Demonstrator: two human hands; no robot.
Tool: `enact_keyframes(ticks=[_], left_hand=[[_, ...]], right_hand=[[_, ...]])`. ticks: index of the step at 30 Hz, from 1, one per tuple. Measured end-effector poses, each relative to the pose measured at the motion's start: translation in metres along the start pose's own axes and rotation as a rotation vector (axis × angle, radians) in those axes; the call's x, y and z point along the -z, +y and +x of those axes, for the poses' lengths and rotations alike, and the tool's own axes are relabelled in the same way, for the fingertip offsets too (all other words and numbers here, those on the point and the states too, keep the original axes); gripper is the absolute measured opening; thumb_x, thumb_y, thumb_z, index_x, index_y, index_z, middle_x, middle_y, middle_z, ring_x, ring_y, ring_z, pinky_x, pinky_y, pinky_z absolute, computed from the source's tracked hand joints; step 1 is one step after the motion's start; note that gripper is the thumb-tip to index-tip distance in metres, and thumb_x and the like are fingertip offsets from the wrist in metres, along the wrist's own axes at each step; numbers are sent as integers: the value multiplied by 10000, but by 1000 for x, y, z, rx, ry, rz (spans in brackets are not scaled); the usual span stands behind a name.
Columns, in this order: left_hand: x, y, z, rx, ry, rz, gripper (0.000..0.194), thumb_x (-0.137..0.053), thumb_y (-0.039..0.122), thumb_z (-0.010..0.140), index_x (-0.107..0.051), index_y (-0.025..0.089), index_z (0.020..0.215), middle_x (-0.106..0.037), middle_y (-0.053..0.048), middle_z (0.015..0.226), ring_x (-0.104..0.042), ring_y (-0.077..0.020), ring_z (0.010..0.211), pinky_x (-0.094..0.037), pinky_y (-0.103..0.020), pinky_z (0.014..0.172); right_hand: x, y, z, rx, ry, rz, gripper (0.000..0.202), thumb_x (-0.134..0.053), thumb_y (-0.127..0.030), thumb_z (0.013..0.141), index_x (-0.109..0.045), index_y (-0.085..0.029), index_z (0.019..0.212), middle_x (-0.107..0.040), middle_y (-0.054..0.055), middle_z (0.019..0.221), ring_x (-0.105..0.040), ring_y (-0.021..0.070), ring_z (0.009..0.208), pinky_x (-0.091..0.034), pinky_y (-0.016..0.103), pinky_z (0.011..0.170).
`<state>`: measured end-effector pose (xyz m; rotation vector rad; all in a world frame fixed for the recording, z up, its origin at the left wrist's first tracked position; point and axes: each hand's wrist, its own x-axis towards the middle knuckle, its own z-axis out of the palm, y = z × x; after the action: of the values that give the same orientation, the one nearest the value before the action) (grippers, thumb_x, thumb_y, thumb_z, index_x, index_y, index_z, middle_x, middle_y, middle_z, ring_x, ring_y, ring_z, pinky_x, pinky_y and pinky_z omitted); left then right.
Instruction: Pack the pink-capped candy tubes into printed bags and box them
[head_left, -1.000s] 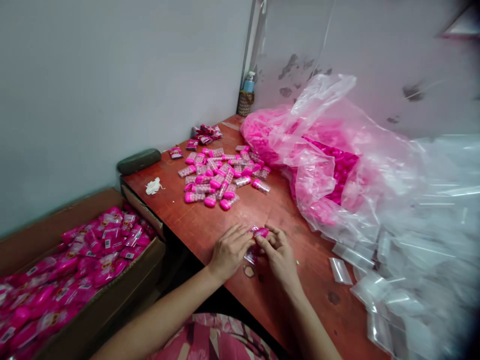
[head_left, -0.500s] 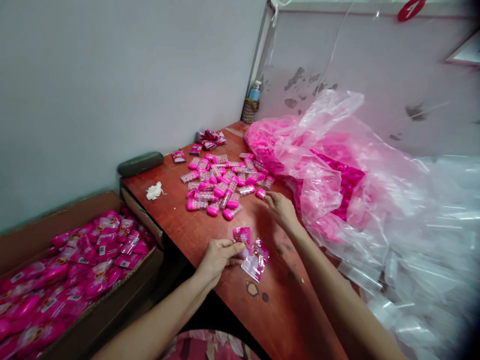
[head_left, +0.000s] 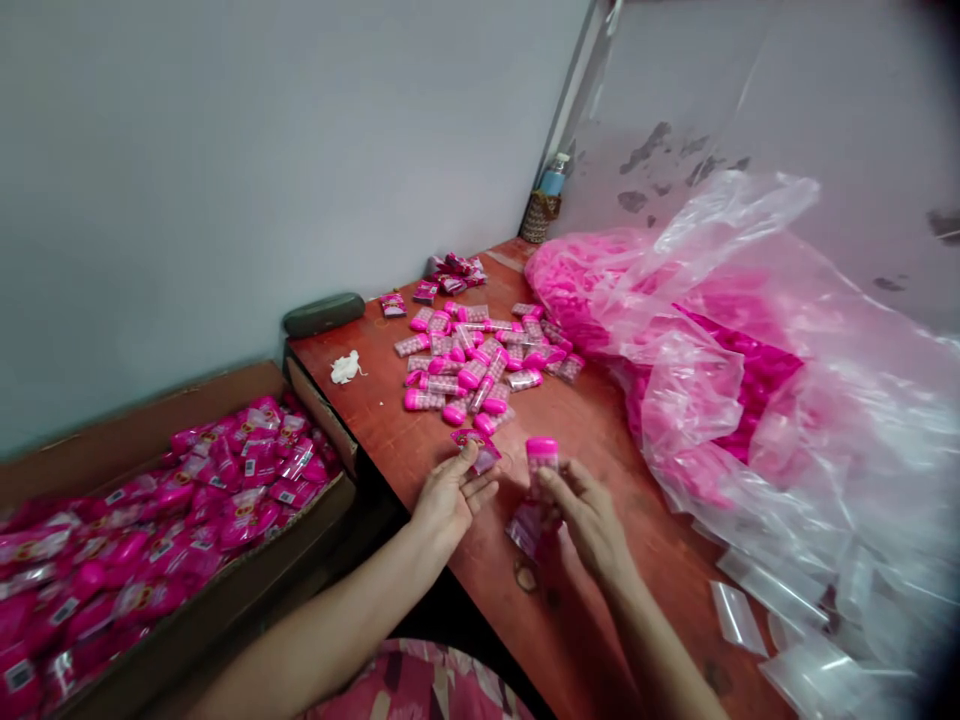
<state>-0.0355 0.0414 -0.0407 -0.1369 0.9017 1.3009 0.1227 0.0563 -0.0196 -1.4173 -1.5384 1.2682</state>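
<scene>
At the far left a brown cardboard box [head_left: 225,585] stands beside the table, filled with packed pink sachets [head_left: 150,540]. The red-brown wooden table [head_left: 390,440] begins just right of it; near its back edge lie a dark green oblong case [head_left: 324,314] against the wall and a small crumpled white scrap [head_left: 346,368]. Further along, a loose heap of small clear tubes with pink caps [head_left: 480,360] spreads over the tabletop.

The left hand [head_left: 450,495] is partly open above the near edge, thumb and forefinger pinching a small pink printed card [head_left: 472,443] while the other fingers stay spread. Just beside it, the right hand [head_left: 589,515] holds a clear tube with a pink cap [head_left: 541,462] upright between thumb and fingertips, fingers curled around its lower end. A small clear plastic bag [head_left: 529,525] hangs beneath the tube, at that hand; which fingers grip it I cannot tell.

At the back corner stands a small bottle with a blue cap [head_left: 551,180]. To the right a big crumpled clear plastic sack of pink pieces [head_left: 720,340] covers the table, and empty clear zip bags [head_left: 810,610] are piled at the near right.
</scene>
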Motion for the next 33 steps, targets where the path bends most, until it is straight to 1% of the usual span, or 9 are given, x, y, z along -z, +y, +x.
enact_keyframes(ticks=[3,6,11,16,19,25,30,31,33], left_hand=[[-3,-7,-1,1,-27,-9,161,-671,238,696,-590,122,772,-673,-73,714,-648,-164,645,-527,-263,597],[-6,-15,-5,-25,-92,-1,186,-697,251,665,-585,121,736,-662,-54,690,-627,-139,596,-512,-238,569],[-11,-21,-16,-128,-206,119,257,-734,298,603,-570,113,674,-612,-18,595,-571,-110,515,-457,-211,497],[-11,-16,-22,-190,-294,287,280,-681,356,653,-548,112,619,-561,4,532,-506,-83,443,-402,-202,448],[-10,-14,-21,-196,-362,358,259,-681,335,657,-553,110,640,-552,8,532,-497,-80,431,-395,-202,435],[-9,-13,-19,-133,-376,454,302,-699,363,618,-537,111,580,-524,12,461,-450,-85,346,-346,-209,347],[-7,-10,-19,-55,-477,506,306,-688,348,628,-547,96,528,-496,6,418,-450,-87,339,-357,-213,355],[-6,-10,-19,-39,-505,519,300,-683,345,633,-557,92,530,-495,3,414,-455,-92,340,-363,-218,356],[-5,-11,-19,-16,-527,540,284,-677,340,635,-583,84,559,-504,-5,420,-466,-107,341,-371,-229,349]], right_hand=[[-25,1,-37,-87,16,199,292,-511,-456,780,-509,-180,875,-548,-21,563,-508,119,422,-393,211,370],[-39,3,-49,-119,48,235,296,-519,-460,779,-500,-190,897,-536,-41,529,-482,98,372,-353,185,327],[-42,4,-47,-120,101,271,289,-556,-469,752,-489,-205,849,-570,-27,597,-510,99,398,-369,186,330],[-43,4,-45,-101,21,367,296,-577,-477,733,-480,-202,787,-564,-33,580,-513,97,399,-397,193,351],[-45,8,-45,-88,26,394,278,-571,-460,746,-483,-198,775,-566,-33,604,-510,85,408,-404,187,365],[-50,15,-47,-28,82,316,225,-574,-402,767,-491,-204,833,-570,-35,629,-527,89,462,-428,184,406],[-49,17,-44,-129,-35,586,251,-562,-429,765,-484,-190,759,-569,-30,600,-483,71,372,-348,165,328],[-49,18,-43,-129,-43,604,253,-561,-427,767,-483,-186,748,-566,-28,595,-477,68,366,-339,162,323],[-49,19,-43,-96,-2,544,236,-575,-405,765,-492,-184,754,-558,-31,591,-482,69,385,-354,162,340]])
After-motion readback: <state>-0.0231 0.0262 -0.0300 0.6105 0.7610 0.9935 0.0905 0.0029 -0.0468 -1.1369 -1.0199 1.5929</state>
